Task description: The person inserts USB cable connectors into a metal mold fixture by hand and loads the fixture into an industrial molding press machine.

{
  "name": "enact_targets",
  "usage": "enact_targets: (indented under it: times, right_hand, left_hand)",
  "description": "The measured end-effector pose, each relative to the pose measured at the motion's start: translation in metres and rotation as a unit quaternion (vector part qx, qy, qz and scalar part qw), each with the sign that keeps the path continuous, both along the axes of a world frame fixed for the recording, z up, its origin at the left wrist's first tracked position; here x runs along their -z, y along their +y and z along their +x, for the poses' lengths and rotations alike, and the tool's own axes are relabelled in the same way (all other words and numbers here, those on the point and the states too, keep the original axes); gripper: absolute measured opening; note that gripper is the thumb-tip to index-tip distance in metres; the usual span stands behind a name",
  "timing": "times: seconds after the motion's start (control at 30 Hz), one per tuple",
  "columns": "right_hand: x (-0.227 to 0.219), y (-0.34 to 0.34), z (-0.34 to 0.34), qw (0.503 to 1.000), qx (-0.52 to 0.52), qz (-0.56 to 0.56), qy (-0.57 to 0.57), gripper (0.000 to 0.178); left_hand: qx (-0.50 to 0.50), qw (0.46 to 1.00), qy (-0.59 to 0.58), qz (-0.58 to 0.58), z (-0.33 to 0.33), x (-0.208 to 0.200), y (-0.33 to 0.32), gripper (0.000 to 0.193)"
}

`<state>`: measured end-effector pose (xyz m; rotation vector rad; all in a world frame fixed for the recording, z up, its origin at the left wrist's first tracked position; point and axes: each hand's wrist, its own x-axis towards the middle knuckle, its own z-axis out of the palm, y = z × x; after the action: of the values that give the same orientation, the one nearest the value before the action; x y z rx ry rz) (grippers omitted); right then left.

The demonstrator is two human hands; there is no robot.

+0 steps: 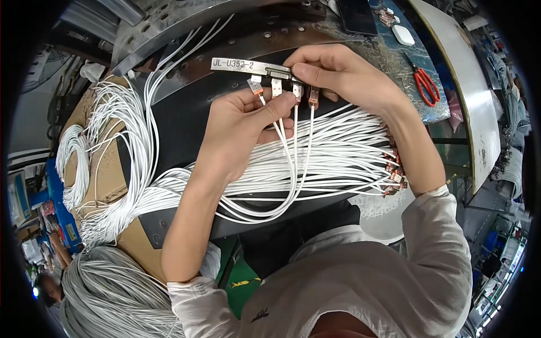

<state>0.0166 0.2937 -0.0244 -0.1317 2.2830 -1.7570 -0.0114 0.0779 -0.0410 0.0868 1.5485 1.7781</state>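
A narrow silver metal bar (236, 65) with printed marking lies crosswise in front of me at the far side of the cables. My right hand (352, 76) pinches its right end between thumb and fingers. Several flat metal connectors (276, 87) with copper-coloured parts hang in a row along the bar's near edge, each on a white cable (294, 163). My left hand (236, 127) is closed around these cables just below the connectors, thumb on top; some of its fingers are hidden. Beneath both hands, a thick bundle of white cables (332, 149) spreads across the black work surface, connector ends to the right.
Red-handled cutters (426, 87), a small white rounded device (403, 35) and a dark phone (356, 16) lie at the back right. Perforated metal (163, 25) stands at the back. White cable ends rest on cardboard (107, 174) at left, above a grey cable coil (112, 293). Another person (49, 287) is at far left.
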Motion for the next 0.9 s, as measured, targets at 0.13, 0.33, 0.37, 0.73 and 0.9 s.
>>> enact_targets:
  times: [0.13, 0.33, 0.37, 0.73, 0.9]
  right_hand:
    - [0.008, 0.006, 0.000, 1.000, -0.021, -0.004, 0.002, 0.027]
    - [-0.002, 0.000, 0.000, 0.999, -0.003, 0.037, -0.009, 0.031]
    - [-0.002, 0.000, 0.000, 1.000, 0.012, 0.027, -0.002, 0.031]
    - [0.005, 0.009, -0.005, 1.000, -0.005, 0.011, 0.000, 0.031]
    - [0.002, 0.010, -0.007, 1.000, 0.026, 0.003, -0.009, 0.031]
  left_hand:
    - [-0.003, 1.000, -0.017, 0.014, 0.000, -0.009, -0.003, 0.026]
    - [0.063, 0.998, -0.013, 0.010, -0.006, -0.008, -0.013, 0.033]
    - [0.062, 0.998, -0.014, 0.009, -0.005, -0.008, -0.013, 0.033]
    - [0.070, 0.997, 0.029, -0.029, -0.002, -0.005, -0.008, 0.039]
    - [0.068, 0.997, 0.022, -0.033, -0.004, -0.006, -0.008, 0.040]
